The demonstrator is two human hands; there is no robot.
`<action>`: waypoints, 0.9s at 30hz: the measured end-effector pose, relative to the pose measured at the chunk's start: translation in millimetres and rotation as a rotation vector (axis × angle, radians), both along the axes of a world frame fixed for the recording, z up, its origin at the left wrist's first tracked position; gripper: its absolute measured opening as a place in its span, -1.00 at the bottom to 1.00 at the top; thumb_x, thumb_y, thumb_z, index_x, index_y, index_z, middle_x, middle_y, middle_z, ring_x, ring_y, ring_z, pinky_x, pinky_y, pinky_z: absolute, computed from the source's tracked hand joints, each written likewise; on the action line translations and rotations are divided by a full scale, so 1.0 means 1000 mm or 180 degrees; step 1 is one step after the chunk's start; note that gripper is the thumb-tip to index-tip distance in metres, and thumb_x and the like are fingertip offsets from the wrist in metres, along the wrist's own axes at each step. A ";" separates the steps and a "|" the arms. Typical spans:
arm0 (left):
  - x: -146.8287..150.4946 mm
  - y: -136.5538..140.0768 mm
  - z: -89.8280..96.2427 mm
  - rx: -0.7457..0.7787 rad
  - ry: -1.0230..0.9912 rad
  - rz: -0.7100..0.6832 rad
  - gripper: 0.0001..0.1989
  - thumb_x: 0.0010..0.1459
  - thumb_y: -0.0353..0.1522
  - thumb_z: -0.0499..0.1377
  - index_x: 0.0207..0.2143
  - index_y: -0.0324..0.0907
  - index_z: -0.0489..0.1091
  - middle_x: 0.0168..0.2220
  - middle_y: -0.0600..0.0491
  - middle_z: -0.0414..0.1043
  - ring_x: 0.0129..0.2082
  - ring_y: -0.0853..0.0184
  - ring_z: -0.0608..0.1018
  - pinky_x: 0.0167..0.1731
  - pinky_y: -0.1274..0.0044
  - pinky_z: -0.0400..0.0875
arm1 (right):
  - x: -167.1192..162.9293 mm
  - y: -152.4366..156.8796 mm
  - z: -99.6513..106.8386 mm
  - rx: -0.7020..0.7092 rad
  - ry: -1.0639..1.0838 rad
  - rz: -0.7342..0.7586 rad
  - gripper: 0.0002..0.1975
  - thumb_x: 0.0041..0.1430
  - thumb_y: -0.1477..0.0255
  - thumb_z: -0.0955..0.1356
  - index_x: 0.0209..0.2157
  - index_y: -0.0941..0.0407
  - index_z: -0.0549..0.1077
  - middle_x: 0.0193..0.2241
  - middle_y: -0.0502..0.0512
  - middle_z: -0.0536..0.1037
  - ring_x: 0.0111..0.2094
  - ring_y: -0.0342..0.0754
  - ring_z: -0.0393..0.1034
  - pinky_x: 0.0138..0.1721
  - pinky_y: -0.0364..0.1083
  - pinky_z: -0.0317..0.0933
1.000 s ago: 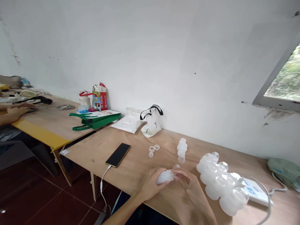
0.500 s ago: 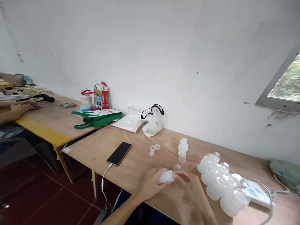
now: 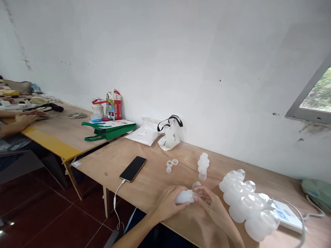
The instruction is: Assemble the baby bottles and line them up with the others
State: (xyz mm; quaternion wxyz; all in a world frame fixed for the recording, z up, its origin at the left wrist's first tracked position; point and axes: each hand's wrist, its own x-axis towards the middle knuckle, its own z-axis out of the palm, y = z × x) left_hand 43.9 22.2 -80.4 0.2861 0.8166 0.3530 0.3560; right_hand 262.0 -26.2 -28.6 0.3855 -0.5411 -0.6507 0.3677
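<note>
Bottle (image 3: 184,196): small, translucent white. Location: right of the phone (image 3: 133,168) and nearer the front, lying tilted on its side, neck pointing away from the phone. Gripped around the body by the left hand (image 3: 169,200). Met at the neck by the right hand (image 3: 211,202), fingers curled; hold on any clear part there, impossible to tell. Handling, as judged: light, thin-walled, slightly yielding when squeezed, smooth enough to slip. Best held around the body, neck left free. Also: clear rings (image 3: 169,169), right of the phone; rounded white containers (image 3: 236,213), far right of the phone.
</note>
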 end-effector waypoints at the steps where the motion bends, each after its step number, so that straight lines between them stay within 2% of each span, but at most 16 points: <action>1: 0.000 -0.001 0.001 -0.0015 0.0007 0.0010 -0.56 0.18 -0.24 0.37 0.10 -0.02 0.42 0.05 0.07 0.54 0.02 0.10 0.55 0.07 0.34 0.37 | 0.002 -0.001 0.002 -0.0052 0.0052 0.0059 -0.57 0.20 -0.02 0.42 -0.12 0.02 0.55 -0.16 0.10 0.63 -0.17 0.08 0.54 -0.18 -0.06 0.37; 7: 0.001 0.000 0.001 0.0003 0.0008 0.0090 -0.55 0.15 -0.28 0.38 0.09 -0.01 0.42 0.05 0.08 0.54 0.02 0.11 0.55 0.07 0.34 0.38 | 0.005 -0.001 0.000 -0.0023 -0.0045 -0.0083 -0.62 0.21 0.04 0.42 -0.16 0.03 0.64 -0.26 0.12 0.66 -0.23 0.11 0.55 -0.27 -0.05 0.37; 10: 0.001 0.002 -0.004 0.0028 -0.0008 0.0082 -0.55 0.18 -0.25 0.36 0.11 -0.01 0.41 0.06 0.08 0.53 0.03 0.11 0.54 0.06 0.35 0.38 | 0.004 0.002 -0.006 0.0092 -0.0134 -0.0147 -0.64 0.23 0.05 0.42 -0.16 0.02 0.66 -0.28 0.11 0.66 -0.29 0.08 0.53 -0.26 -0.05 0.36; 14: 0.000 0.004 -0.004 0.0052 0.0006 0.0055 -0.56 0.19 -0.24 0.34 0.11 0.00 0.40 0.06 0.08 0.53 0.00 0.11 0.55 0.03 0.35 0.39 | 0.004 0.005 -0.013 0.0207 -0.0278 -0.0145 -0.62 0.26 0.04 0.39 -0.17 0.04 0.66 -0.36 0.08 0.65 -0.41 0.01 0.46 -0.36 -0.09 0.28; 17: -0.001 0.002 -0.001 0.0038 0.0050 0.0031 -0.57 0.20 -0.23 0.35 0.10 0.00 0.41 0.05 0.08 0.54 0.00 0.10 0.55 0.02 0.34 0.38 | 0.004 0.005 -0.014 0.0259 -0.0302 -0.0120 -0.62 0.28 0.05 0.37 -0.20 0.04 0.66 -0.36 0.09 0.64 -0.36 0.03 0.48 -0.32 -0.08 0.28; 21: -0.001 0.001 0.001 0.0087 0.0068 0.0003 -0.59 0.23 -0.22 0.34 0.10 -0.01 0.40 0.05 0.07 0.54 0.01 0.09 0.54 0.03 0.33 0.37 | 0.002 0.004 -0.010 0.0392 -0.0260 -0.0179 -0.67 0.26 0.11 0.38 -0.17 0.03 0.66 -0.24 0.13 0.65 -0.23 0.10 0.51 -0.24 -0.05 0.31; 27: -0.001 0.003 -0.002 0.0029 0.0025 0.0008 -0.59 0.23 -0.20 0.35 0.09 -0.01 0.41 0.04 0.08 0.54 0.00 0.11 0.55 0.01 0.34 0.38 | -0.002 0.003 -0.005 0.0557 -0.0266 -0.0115 -0.72 0.28 0.19 0.37 -0.14 -0.01 0.66 -0.20 0.10 0.62 -0.25 0.05 0.46 -0.24 -0.06 0.32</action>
